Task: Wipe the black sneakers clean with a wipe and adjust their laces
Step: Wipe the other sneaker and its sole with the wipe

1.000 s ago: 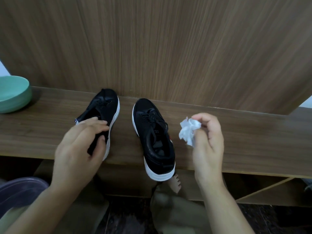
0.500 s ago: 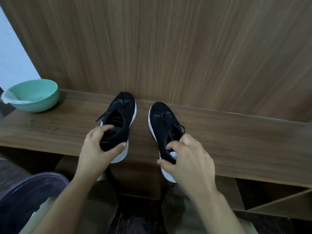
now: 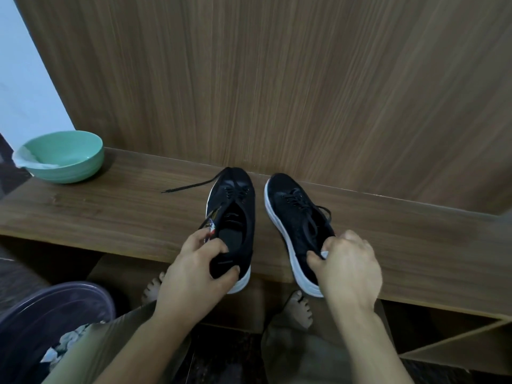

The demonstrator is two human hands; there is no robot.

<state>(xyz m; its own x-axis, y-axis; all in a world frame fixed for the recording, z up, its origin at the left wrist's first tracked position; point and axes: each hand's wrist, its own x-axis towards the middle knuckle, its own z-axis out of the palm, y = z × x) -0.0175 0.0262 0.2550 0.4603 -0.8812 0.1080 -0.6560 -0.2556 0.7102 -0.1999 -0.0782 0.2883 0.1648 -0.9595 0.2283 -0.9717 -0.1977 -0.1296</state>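
On the shelf [image 3: 388,239], right of the bowl [image 3: 62,156], the left hand [image 3: 194,270] is gripping the left sneaker's [image 3: 235,206] heel while the right hand [image 3: 349,264] is pinching a wipe [image 3: 324,254] against the right sneaker [image 3: 296,217].

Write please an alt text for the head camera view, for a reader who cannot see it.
Two black sneakers stand side by side on a wooden shelf: the left hand grips the heel of the left sneaker, and the right hand presses a white wipe to the right sneaker. A loose lace trails left toward a green bowl.
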